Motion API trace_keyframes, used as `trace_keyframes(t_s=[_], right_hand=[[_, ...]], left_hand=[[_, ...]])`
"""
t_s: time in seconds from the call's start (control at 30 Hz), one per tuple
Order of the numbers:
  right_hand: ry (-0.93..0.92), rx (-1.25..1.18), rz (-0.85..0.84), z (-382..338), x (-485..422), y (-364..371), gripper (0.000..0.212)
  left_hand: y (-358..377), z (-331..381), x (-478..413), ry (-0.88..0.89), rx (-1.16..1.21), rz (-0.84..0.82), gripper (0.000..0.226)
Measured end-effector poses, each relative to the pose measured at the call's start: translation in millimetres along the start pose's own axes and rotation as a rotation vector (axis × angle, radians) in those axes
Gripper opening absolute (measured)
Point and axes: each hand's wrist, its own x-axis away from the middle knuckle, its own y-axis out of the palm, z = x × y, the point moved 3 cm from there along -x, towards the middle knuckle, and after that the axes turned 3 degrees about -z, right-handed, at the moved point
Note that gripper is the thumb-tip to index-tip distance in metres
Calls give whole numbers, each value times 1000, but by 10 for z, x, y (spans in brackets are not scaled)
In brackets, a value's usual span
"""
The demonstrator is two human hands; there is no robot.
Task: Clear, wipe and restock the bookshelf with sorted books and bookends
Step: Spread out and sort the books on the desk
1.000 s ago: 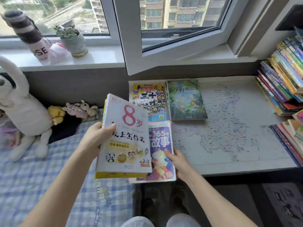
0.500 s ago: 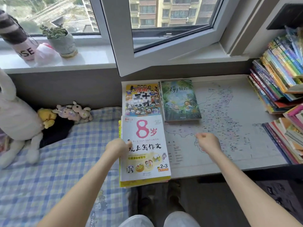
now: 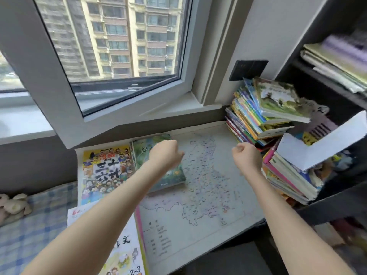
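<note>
Lying bottom left, a white book (image 3: 129, 255) is cut off by the frame and a forearm. Mid-frame, the left hand (image 3: 165, 153) and right hand (image 3: 246, 157) hover as empty fists over the map desk (image 3: 208, 195). Book stacks (image 3: 250, 116) sit right; the blurred bookshelf (image 3: 317, 80), upper right.

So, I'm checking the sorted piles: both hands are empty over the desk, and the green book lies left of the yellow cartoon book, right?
Not quite: the head view shows the green book lying right of the yellow cartoon book, not left. The left hand and right hand are empty, as you said.
</note>
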Motion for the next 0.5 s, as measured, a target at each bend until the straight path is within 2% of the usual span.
trace_keyframes(t_s=[0.1,0.2,0.33,0.5], right_hand=[[38,64,243,20,-464,-389,39],[71,224,328,36,-896,-601,55],[83,462,270,89,-1513,-642,91],[41,723,133,123,-2046,-641,104]], left_hand=[[-220,432,-355,72,35,40,32],[-359,742,-654,110,111,47,31],[-383,1020,-1112,146,216,9,33],[-266,1249,-1564,132,398,-78,30]])
